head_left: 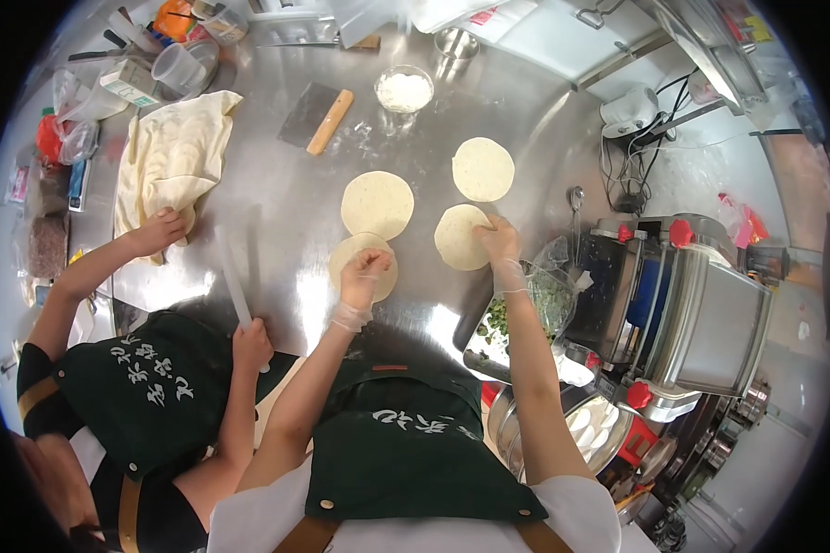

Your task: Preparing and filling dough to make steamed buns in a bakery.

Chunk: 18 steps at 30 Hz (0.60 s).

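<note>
Two pairs of flat round dough sheets lie on the steel table. My right hand, in a clear plastic glove, pinches the right edge of the near right dough round. Beyond it lies another dough round. Also gloved, my left hand is over the near left dough round, its fingers curled together. Whether anything is pinched in them is hidden. The far left dough round touches or slightly overlaps that one.
A scraper with a wooden handle and a bowl of white powder lie farther back. At left, a co-worker's hand touches a cream cloth; the other grips a long white stick. Chopped greens and a machine stand right.
</note>
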Each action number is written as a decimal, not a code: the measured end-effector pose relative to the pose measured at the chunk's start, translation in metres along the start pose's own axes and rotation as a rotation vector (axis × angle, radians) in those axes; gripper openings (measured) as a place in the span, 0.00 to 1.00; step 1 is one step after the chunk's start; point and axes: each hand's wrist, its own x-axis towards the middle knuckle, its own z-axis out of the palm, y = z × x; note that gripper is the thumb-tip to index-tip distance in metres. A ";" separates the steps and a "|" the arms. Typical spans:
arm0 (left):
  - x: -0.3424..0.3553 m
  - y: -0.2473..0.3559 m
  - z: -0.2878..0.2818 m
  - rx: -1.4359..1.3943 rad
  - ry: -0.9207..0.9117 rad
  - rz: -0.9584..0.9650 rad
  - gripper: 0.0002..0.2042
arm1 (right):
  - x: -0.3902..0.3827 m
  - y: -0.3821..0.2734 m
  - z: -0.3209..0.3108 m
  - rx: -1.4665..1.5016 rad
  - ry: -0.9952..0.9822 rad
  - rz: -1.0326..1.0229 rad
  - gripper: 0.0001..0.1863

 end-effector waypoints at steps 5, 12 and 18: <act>-0.011 -0.001 0.004 -0.038 -0.018 0.007 0.05 | -0.022 0.007 0.011 -0.179 0.142 -0.319 0.14; -0.012 -0.018 0.006 -0.076 -0.037 0.002 0.06 | -0.056 -0.018 0.001 -0.044 0.146 -0.240 0.11; -0.015 -0.024 0.067 -0.555 -0.160 -0.631 0.24 | -0.116 -0.052 -0.005 -0.255 0.030 -0.339 0.13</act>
